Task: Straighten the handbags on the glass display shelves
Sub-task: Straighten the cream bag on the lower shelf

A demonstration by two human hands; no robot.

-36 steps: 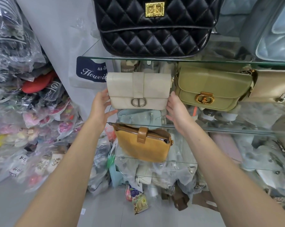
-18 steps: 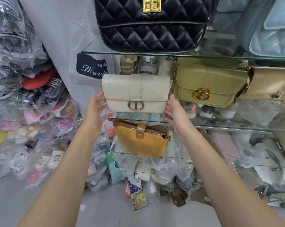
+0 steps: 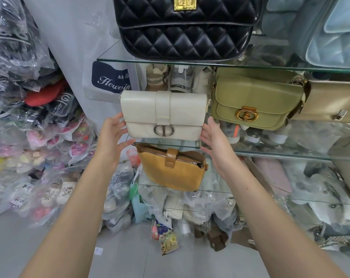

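Since the earlier frames little has shifted: both hands remain at the ends of the cream handbag [image 3: 164, 113], which stands front-facing on the middle glass shelf [image 3: 270, 154], just beside the olive handbag [image 3: 256, 103]. On the left hand [image 3: 111, 135] the fingers are straight and touch the bag's left end, thumb beneath its corner. On the right hand [image 3: 213, 137] they lie extended beside the right end; contact cannot be told. This bag looks nearly squared. The tan handbag [image 3: 170, 171] below sits tilted, apparently yet to be straightened.

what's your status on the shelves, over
Left hand and right hand open, flanking the cream handbag. It stands on the middle glass shelf. Olive handbag close on its right.
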